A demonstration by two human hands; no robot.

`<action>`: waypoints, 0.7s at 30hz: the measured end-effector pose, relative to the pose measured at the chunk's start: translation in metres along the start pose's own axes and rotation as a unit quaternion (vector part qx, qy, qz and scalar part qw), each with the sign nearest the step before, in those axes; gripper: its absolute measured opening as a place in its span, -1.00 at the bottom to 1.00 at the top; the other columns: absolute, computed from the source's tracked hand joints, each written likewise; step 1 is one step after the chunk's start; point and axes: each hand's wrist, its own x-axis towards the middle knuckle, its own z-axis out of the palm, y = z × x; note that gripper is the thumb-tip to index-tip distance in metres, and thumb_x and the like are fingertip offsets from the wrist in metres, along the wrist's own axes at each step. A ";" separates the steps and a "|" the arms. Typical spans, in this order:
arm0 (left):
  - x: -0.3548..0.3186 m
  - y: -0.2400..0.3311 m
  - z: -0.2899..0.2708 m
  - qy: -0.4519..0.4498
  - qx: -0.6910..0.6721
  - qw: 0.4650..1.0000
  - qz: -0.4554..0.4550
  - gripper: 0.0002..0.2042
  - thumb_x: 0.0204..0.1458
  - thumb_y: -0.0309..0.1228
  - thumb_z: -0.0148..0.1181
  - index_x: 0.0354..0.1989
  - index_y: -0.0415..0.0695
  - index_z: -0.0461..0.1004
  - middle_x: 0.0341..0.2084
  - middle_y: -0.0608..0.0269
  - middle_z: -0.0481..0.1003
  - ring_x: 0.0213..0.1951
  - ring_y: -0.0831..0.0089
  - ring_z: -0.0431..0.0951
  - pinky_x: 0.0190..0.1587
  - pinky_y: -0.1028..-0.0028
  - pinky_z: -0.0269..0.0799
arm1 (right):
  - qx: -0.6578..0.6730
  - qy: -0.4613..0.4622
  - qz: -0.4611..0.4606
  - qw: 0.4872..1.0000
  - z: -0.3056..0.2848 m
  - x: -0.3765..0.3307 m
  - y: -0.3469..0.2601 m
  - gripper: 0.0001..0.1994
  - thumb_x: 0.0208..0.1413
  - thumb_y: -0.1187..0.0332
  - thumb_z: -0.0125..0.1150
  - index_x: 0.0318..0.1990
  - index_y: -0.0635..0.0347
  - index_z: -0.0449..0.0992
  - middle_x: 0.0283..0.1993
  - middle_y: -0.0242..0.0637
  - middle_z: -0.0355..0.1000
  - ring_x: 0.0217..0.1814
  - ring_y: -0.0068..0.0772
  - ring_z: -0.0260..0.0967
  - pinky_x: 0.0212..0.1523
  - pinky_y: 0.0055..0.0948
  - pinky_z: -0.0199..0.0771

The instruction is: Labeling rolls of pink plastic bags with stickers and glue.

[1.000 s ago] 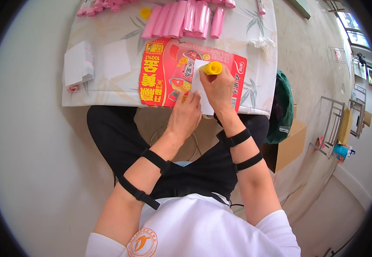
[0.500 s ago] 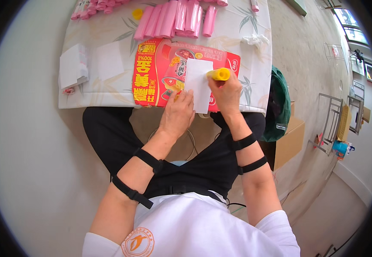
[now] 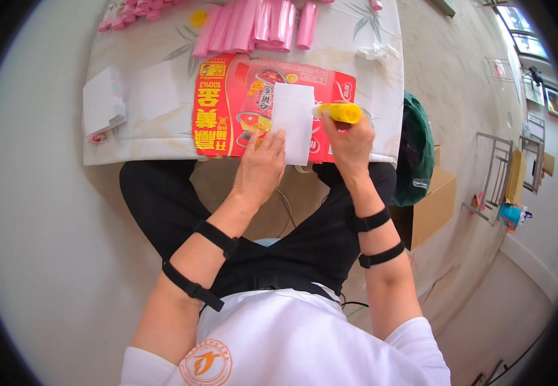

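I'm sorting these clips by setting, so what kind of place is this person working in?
Probably a room in a home used for hand craft work. The person sits at a low table under a leaf-print cloth, with pink rolls lined up on it, a cardboard box on the bare floor and metal racks along the wall.

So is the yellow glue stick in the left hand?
No, the right hand holds the yellow glue stick, while the left hand presses the white paper.

The right hand (image 3: 351, 138) has carried the yellow stick (image 3: 338, 112) off the white paper (image 3: 292, 122).
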 end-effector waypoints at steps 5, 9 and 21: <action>0.002 0.004 -0.005 -0.025 -0.009 1.000 0.002 -0.48 -0.05 -0.30 0.25 0.10 -0.26 0.37 0.14 0.16 0.34 0.18 0.30 0.31 0.30 0.20 0.10 | -0.012 -0.097 0.013 0.995 0.000 -0.015 0.001 -0.78 -0.08 0.47 0.35 -0.30 0.31 0.44 -0.36 -0.12 0.42 -0.40 -0.22 0.45 -0.37 -0.37 0.46; 0.000 0.004 -0.006 -0.031 -0.020 0.999 0.000 -0.44 -0.06 -0.27 0.27 0.13 -0.28 0.34 0.16 0.14 0.33 0.18 0.29 0.31 0.30 0.19 0.09 | -0.025 -0.090 -0.034 0.995 0.002 -0.010 0.005 -0.79 -0.07 0.49 0.33 -0.30 0.31 0.42 -0.37 -0.11 0.41 -0.43 -0.15 0.43 -0.40 -0.30 0.43; 0.002 0.004 -0.006 -0.014 -0.030 0.999 -0.001 -0.43 -0.09 -0.29 0.28 0.11 -0.32 0.34 0.12 0.10 0.34 0.18 0.25 0.30 0.29 0.19 0.10 | -0.018 -0.098 -0.061 0.993 0.019 -0.013 0.001 -0.74 -0.06 0.50 0.33 -0.21 0.29 0.42 -0.31 -0.10 0.40 -0.41 -0.19 0.43 -0.42 -0.35 0.44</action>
